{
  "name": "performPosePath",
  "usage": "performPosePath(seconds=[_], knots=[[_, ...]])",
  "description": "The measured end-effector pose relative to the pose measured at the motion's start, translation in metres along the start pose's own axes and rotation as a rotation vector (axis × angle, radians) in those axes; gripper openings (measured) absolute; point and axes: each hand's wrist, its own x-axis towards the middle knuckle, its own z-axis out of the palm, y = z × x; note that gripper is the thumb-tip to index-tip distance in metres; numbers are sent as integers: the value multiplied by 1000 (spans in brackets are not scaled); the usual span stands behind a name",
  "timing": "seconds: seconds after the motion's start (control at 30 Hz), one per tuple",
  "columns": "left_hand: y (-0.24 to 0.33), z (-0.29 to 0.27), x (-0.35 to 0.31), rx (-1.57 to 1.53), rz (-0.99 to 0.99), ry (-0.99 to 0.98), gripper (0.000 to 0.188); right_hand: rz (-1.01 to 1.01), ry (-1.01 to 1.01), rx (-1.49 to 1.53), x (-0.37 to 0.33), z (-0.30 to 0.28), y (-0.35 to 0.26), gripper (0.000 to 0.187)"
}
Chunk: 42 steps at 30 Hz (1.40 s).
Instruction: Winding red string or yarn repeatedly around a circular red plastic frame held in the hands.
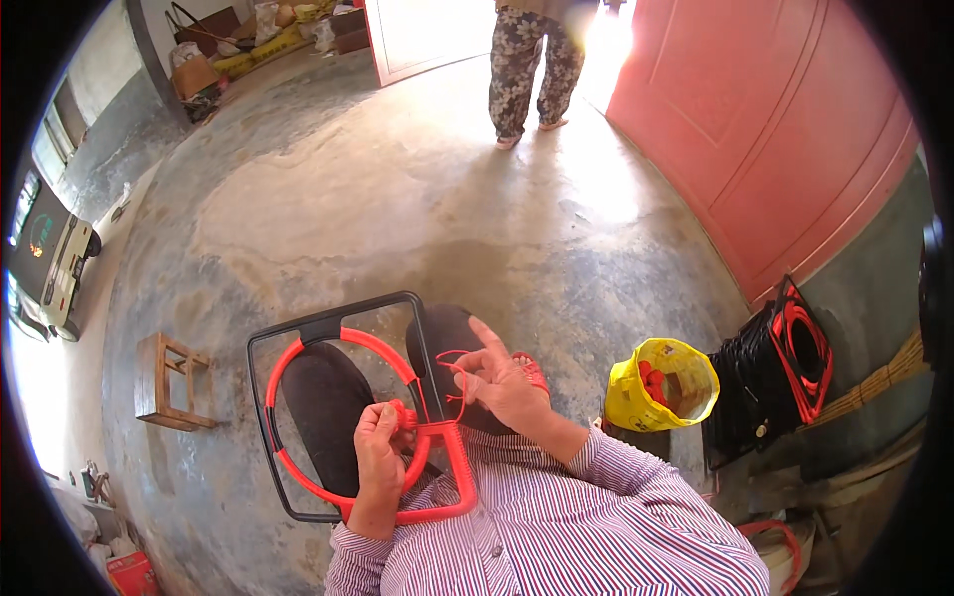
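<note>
A black rectangular frame [249, 387] with a red ring [373, 345] inside lies across my lap; one corner of the frame is covered in red. My left hand [378, 452] is over the ring's right side, its thumb and fingers closed on a small bundle of red cord [403, 415]. From there a thin strand runs up toward my right hand [507, 392], to the right of the frame. Its index finger points up and out, while the thumb and other fingers are bent in around the loose strand. Part of that grip is hidden.
A yellow bucket [622, 395] with red pieces inside stands at right, beside black and red folded items [770, 372]. A wooden stool [164, 382] is at left. A person in patterned trousers [517, 74] stands by the red door [735, 119]. A vehicle [55, 253] is at far left.
</note>
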Motion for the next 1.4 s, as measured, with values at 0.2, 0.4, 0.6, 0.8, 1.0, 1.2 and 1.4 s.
performPosePath(seconds=[0.2,0.4,0.6,0.8,1.0,1.2,1.4], knots=[[-2,-1,4,10,-1,-9,14,-97,-23,122,0,2,-23,80],[1,2,1,21,-18,14,15,-49,-111,143,5,-2,-27,62],[2,5,2,50,22,40,19,-158,-119,-50,10,7,-29,74],[3,6,-11,205,364,154,21,-444,-232,-581,14,34,-48,88],[3,2,-21,631,770,-24,33,-458,-522,-730,14,63,-43,82],[5,9,-19,412,740,-185,42,-277,-552,-689,22,53,-34,71],[3,2,-17,342,637,-126,39,-261,-182,-370,20,30,-47,56]])
